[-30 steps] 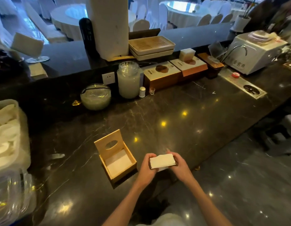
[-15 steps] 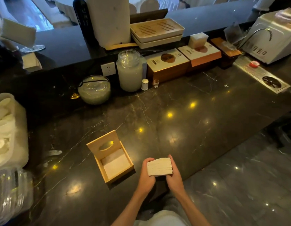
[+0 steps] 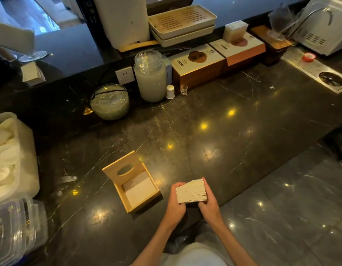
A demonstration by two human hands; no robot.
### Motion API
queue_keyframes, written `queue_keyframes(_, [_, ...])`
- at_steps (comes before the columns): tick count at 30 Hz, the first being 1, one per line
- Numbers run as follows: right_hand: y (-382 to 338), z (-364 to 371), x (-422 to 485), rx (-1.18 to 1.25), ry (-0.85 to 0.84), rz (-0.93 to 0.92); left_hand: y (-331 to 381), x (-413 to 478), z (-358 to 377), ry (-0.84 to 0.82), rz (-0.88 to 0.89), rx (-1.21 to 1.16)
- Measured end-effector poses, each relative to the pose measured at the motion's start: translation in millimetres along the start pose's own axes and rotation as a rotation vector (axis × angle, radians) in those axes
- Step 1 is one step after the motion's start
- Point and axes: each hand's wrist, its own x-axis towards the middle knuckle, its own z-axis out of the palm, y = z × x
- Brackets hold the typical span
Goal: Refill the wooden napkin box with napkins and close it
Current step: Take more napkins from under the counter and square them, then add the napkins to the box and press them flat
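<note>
The wooden napkin box (image 3: 126, 201) stands open on the dark marble counter near its front edge. Its hinged lid (image 3: 122, 165), with an oval slot, stands up at the far side. A few white napkins (image 3: 140, 189) lie inside the box. To the right of the box I hold a thick stack of napkins (image 3: 191, 191) on edge between both hands, above the counter's front edge. My left hand (image 3: 175, 204) grips the stack's left end and my right hand (image 3: 209, 203) grips its right end.
A round glass bowl (image 3: 109, 101) and a tall glass jar (image 3: 150, 75) stand at the back of the counter, beside two brown gift boxes (image 3: 198, 67). White plastic tubs (image 3: 14, 156) sit at the left edge. Stacked trays (image 3: 182, 24) rest on the raised ledge behind.
The stack has turned in my hands, so its layered edge faces me instead of its flat side. My hands stay right of the box. My view has tilted down.
</note>
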Motion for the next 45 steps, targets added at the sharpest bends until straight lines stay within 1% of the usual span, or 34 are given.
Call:
queue_keyframes(3, [0.9,-13.7,3.1,0.002,-0.052,-0.013,3.7,0.9,-9.5,-0.079,-0.043,-0.002])
queue_keyframes(6, [1.7,-37.4,9.6,-0.069,-0.173,-0.005,6.2,3.7,-25.1,-0.186,-0.091,0.065])
queue_keyframes(8, [-2.9,-54.1,14.4,-0.077,-0.259,0.037,8.0,4.9,-36.1,-0.249,-0.139,0.088])
queue_keyframes(10, [-17.1,-68.0,16.1,-0.059,-0.365,0.111,14.8,3.0,-45.1,-0.3,-0.2,0.027])
queue_keyframes(13, [-44.1,-78.9,13.4,0.02,-0.542,0.269,24.6,-4.5,-55.1,-0.35,-0.303,-0.173])
queue_keyframes(14, [-49.5,-79.0,13.5,0.058,-0.582,0.321,25.3,-7.6,-57.3,-0.362,-0.341,-0.26])
queue_keyframes(16, [-56.3,-75.9,15.7,0.105,-0.609,0.401,25.9,-13.7,-60.3,-0.372,-0.419,-0.428])
queue_keyframes(18, [-60.8,-70.8,19.2,0.094,-0.61,0.444,25.6,-18.0,-61.7,-0.361,-0.46,-0.512])
queue_keyframes(21, [-65.4,-64.7,24.0,0.063,-0.627,0.462,29.9,-24.3,-64.4,-0.328,-0.452,-0.516])
queue_keyframes(24, [-74.1,-61.2,27.0,0.038,-0.729,0.426,37.7,-28.6,-71.2,-0.31,-0.416,-0.43])
queue_keyframes(26, [-84.6,-58.6,30.8,0.052,-0.76,0.407,45.7,-31.4,-77.9,-0.318,-0.384,-0.351])
queue_keyframes(27, [-94.0,-55.2,31.6,0.013,-0.787,0.375,49.5,-32.8,-81.7,-0.321,-0.369,-0.31])
queue_keyframes(28, [-104.6,-49.7,31.9,-0.081,-0.831,0.324,52.7,-34.0,-85.8,-0.324,-0.353,-0.276])
queue_keyframes(31, [-137.1,-24.5,34.9,-0.509,-0.975,0.156,61.1,-38.7,-98.3,-0.331,-0.314,-0.195])
queue_keyframes(34, [-165.6,5.9,37.3,-0.805,-1.082,0.06,65.8,-42.5,-112.7,-0.314,-0.285,-0.121])
queue_keyframes(37, [-187.2,38.4,34.4,-0.95,-1.166,-0.026,72.5,-49.0,-130.4,-0.248,-0.256,-0.131])
queue_keyframes(40, [-204.2,63.7,39.2,-1.028,-1.164,-0.073,77.4,-57.5,-149.1,-0.139,-0.239,-0.174])
queue_keyframes(41, [-208.2,69.2,44.8,-1.028,-1.168,-0.095,76.7,-60.2,-154.4,-0.051,-0.232,-0.219])
queue_keyframes(43, [-217.6,78.2,54.8,-0.991,-1.146,-0.125,67.1,-61.3,-165.3,0.24,-0.211,-0.294])
queue_keyframes(44, [-221.3,83.2,59.2,-0.977,-1.118,-0.123,60.3,-61.1,-170.9,0.387,-0.205,-0.296])
queue_keyframes(45, [-223.9,89.7,62.8,-0.972,-1.088,-0.124,51.9,-60.8,-176.1,0.478,-0.221,-0.274])
